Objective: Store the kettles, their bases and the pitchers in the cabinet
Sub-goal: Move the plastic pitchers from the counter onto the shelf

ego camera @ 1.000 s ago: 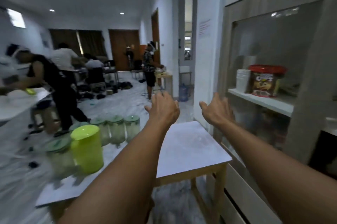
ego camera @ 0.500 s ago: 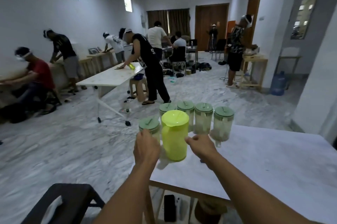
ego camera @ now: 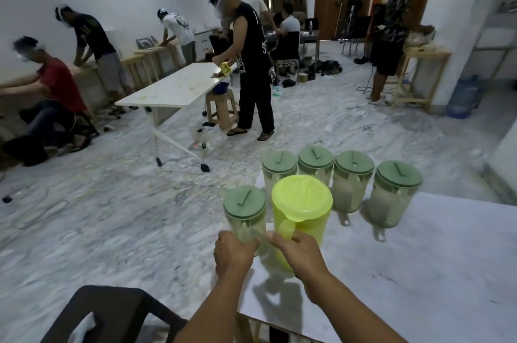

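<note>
Hands: both closed on pitchers at lower centre of the frame; left hand (ego camera: pixel 234 254) is wrapped around the near clear pitcher (ego camera: pixel 245 218), right hand (ego camera: pixel 300 254) is clamped on the handle of the yellow-green pitcher (ego camera: pixel 300 217).
Table: white tabletop (ego camera: pixel 419 264) fills the lower right; all the pitchers stand near its far left corner.
Back row: four more clear pitchers with green lids, from (ego camera: pixel 279 175) at centre to (ego camera: pixel 394 194) at right, just behind the two being held.
Cabinet: not in view (so the carry distance can't be judged).
Kettles, bases: none visible on this table.
Step in hand, as I judge it: securing a two-pitcher grip before lifting.
Doing it well: lift both straight up so the lids clear the back row, which stands close behind; keep them upright, since I cannot tell whether the lids are locked or whether anything is inside.
Risk: the left grip is around a smooth body, not a handle, so it may slip; the two held pitchers are almost touching and could knock.
Chair: dark seat back (ego camera: pixel 112 312) at lower left, near the turning path.
</note>
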